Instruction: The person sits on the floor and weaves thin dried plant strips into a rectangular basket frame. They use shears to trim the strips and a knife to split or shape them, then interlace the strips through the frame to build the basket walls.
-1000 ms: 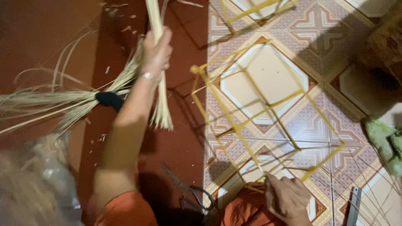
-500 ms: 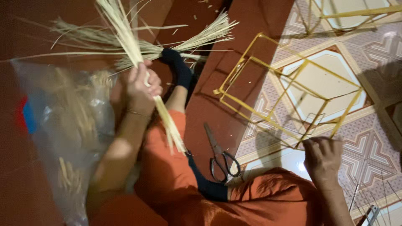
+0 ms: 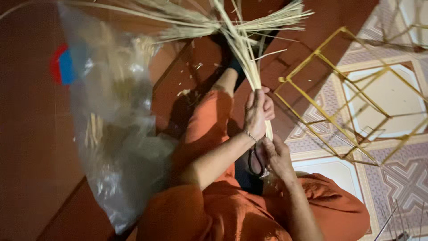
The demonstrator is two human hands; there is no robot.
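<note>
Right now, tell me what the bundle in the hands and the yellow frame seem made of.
Bundle of strips: pale, matte, stiff and splaying, probably split bamboo or dried palm. Yellow frame: thin straight sticks joined into an open lattice, likely bamboo too, painted or dyed yellow.

Dim, warm indoor light; deep shadow along the right edge; dull glare on the clear plastic bag (image 3: 117, 147); motion blur softens the straw bundle (image 3: 232, 27).

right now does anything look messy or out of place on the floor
Small pale scraps lie scattered on the red floor beside the orange-clad leg, below the straw bundle that the left hand grips. Nothing else stands out.
</note>
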